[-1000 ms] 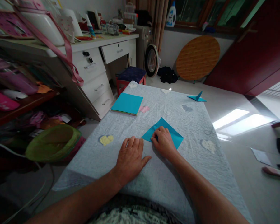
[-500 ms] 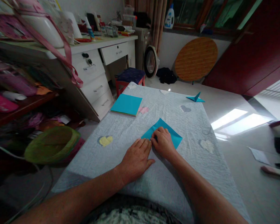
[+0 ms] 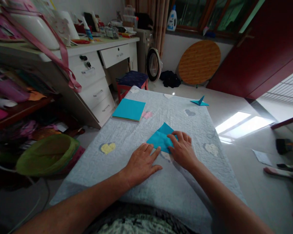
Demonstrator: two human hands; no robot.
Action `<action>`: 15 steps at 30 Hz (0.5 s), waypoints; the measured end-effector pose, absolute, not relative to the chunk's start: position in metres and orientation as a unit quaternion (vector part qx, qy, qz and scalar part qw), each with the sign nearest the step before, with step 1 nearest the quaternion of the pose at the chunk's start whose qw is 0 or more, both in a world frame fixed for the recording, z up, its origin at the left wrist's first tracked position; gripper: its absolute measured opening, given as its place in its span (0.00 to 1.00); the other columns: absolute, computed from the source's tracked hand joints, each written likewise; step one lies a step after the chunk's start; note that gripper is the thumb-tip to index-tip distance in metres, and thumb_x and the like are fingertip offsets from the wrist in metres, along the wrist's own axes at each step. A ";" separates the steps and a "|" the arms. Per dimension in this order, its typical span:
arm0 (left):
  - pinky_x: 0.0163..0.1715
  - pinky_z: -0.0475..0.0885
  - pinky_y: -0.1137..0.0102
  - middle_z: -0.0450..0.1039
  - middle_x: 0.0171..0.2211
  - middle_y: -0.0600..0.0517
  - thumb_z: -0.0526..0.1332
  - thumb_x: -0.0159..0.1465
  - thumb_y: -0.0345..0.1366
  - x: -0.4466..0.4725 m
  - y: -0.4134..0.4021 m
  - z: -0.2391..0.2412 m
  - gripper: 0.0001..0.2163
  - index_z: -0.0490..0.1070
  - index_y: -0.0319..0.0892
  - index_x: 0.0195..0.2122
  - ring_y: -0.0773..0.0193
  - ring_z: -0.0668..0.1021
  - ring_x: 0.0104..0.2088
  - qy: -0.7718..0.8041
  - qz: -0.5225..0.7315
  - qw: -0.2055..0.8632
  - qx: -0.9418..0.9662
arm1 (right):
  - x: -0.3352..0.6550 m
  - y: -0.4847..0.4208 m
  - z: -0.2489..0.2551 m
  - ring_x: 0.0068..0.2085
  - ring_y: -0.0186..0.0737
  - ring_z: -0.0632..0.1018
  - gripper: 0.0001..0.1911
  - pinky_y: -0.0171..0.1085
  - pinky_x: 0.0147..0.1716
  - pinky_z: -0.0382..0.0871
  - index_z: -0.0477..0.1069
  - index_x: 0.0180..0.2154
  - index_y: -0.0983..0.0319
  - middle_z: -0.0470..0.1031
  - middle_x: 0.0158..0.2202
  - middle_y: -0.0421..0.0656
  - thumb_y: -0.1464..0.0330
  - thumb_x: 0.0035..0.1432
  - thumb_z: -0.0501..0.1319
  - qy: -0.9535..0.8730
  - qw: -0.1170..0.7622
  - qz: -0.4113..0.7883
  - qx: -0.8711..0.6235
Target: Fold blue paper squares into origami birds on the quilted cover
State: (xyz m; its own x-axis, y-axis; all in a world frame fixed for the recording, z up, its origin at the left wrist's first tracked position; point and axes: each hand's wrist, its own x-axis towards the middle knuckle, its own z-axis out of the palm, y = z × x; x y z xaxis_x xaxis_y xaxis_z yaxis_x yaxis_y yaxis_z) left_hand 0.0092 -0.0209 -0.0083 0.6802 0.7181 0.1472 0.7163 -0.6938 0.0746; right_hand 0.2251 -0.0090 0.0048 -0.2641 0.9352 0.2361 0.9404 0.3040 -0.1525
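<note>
A low table covered with a grey quilted cloth (image 3: 127,182) printed with hearts stands in a cluttered room, with a white drawer desk (image 3: 97,74) to the left and a tiled floor to the right.

Step in hand, as judged: pressing a fold into the folded blue sheet (image 3: 160,140) that lies flat on the cloth near the centre of the table.

- Left hand (image 3: 141,162): open, palm down, fingers spread flat on the cloth. Its fingertips reach the near left edge of the sheet. It grips nothing.
- Right hand (image 3: 183,150): open, fingers extended flat over the right part of the sheet, pressing it down. Whether a flap is pinched beneath the fingers cannot be determined from this view.

Next move, as judged: it calls for both hands to hold the edges aligned while a fingertip runs along the crease.

A stack of blue paper (image 3: 129,110) lies at the far left of the table, and a finished folded figure (image 3: 199,102) stands at the far right corner, both well apart from the hands.
</note>
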 end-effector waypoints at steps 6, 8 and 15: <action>0.56 0.65 0.57 0.70 0.56 0.42 0.61 0.64 0.55 0.008 -0.020 -0.007 0.31 0.64 0.40 0.62 0.49 0.71 0.55 0.384 0.088 0.018 0.919 | 0.214 -0.034 0.003 0.42 0.45 0.70 0.11 0.42 0.45 0.67 0.72 0.48 0.63 0.73 0.42 0.48 0.75 0.66 0.55 -0.884 0.127 0.074 -0.444; 0.56 0.66 0.57 0.71 0.55 0.42 0.60 0.65 0.54 0.006 -0.018 -0.006 0.30 0.65 0.39 0.62 0.50 0.72 0.54 0.375 0.089 0.020 0.922 | 0.209 -0.039 0.004 0.42 0.45 0.70 0.11 0.43 0.45 0.67 0.71 0.48 0.64 0.73 0.41 0.48 0.74 0.67 0.55 -0.874 0.112 0.083 -0.466; 0.58 0.65 0.59 0.73 0.54 0.42 0.60 0.67 0.49 -0.008 -0.012 -0.008 0.25 0.69 0.34 0.57 0.51 0.73 0.54 0.352 0.101 0.005 0.930 | 0.189 -0.047 0.014 0.45 0.50 0.70 0.20 0.47 0.45 0.65 0.67 0.57 0.60 0.71 0.45 0.48 0.62 0.67 0.58 -0.843 0.062 0.058 -0.531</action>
